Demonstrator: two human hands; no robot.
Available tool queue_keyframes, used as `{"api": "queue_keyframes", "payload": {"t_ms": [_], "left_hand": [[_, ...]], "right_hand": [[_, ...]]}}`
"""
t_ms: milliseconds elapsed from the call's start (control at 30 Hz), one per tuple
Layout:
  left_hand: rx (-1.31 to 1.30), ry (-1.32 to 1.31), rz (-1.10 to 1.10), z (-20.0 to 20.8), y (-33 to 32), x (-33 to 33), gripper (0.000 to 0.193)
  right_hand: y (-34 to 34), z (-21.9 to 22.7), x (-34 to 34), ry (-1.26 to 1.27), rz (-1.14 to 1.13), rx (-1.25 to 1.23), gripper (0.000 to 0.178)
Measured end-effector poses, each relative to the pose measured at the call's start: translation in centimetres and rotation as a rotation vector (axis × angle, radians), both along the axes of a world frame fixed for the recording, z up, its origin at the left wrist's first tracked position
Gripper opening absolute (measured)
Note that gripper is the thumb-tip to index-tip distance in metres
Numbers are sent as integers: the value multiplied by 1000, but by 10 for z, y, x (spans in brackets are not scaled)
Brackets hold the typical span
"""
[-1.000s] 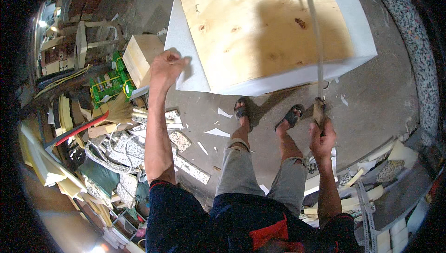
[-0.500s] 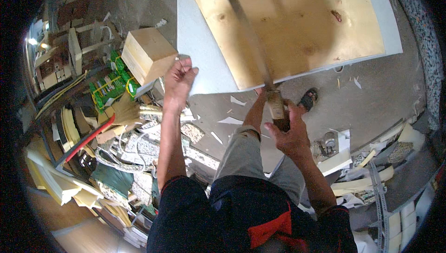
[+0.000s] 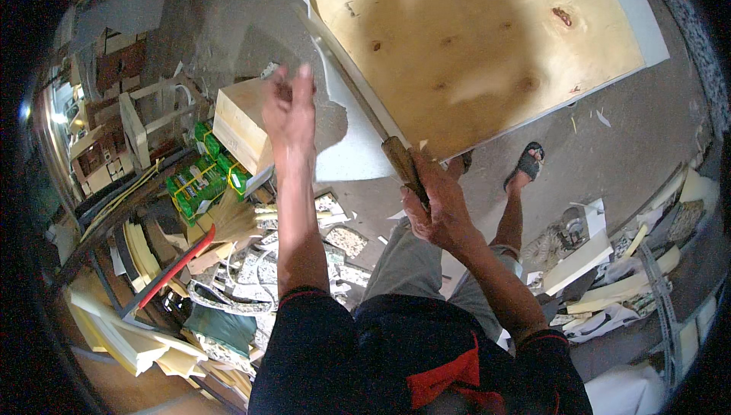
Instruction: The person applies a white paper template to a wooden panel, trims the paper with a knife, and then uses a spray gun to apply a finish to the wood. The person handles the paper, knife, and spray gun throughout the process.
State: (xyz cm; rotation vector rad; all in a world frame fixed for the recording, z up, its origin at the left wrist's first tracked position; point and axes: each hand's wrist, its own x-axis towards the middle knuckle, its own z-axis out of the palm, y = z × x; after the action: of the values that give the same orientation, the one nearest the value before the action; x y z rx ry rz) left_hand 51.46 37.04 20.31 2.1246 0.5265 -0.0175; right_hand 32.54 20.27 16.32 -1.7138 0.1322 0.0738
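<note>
My right hand [image 3: 442, 205] is wrapped round the wooden handle [image 3: 403, 164] of a long-bladed knife. Its narrow blade [image 3: 354, 76] lies along the left edge of a plywood board [image 3: 487, 42]. Under the board is a white sheet [image 3: 358, 160], which sticks out past it on the left and right; its left strip is partly lifted and curled beside the blade. My left hand [image 3: 291, 110] is raised by that strip, next to a pale wooden block [image 3: 240, 122]. Motion smears its fingers, so whether they hold anything is unclear.
Left of me are green wrapped packs [image 3: 205, 179], a straw brush with a red handle [image 3: 179, 266] and heaped speckled foam offcuts [image 3: 259, 266]. More offcuts and a perforated metal strip [image 3: 662, 301] lie at the right. My sandalled foot [image 3: 525, 164] stands near the board.
The knife has swung left from above the plywood to its left edge. My left hand has moved up from the sheet's lower corner, and the sheet's left strip is now partly separated.
</note>
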Motion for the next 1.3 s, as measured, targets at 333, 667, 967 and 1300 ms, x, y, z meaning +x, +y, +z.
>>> {"api": "queue_keyframes", "payload": {"t_ms": [333,667,967,1300], "left_hand": [[-314,-53,7,-40,-5,36,35],[-405,-172,93,-74,18,27,18],[-419,-167,78,-70,18,34,18],[-107,-66,-75,-42,19,83,20]], "right_hand": [[7,-7,-3,390,169,534,54],[-18,2,5,496,276,558,46],[-9,5,31,139,158,17,47],[-6,3,34,104,176,8,47]]}}
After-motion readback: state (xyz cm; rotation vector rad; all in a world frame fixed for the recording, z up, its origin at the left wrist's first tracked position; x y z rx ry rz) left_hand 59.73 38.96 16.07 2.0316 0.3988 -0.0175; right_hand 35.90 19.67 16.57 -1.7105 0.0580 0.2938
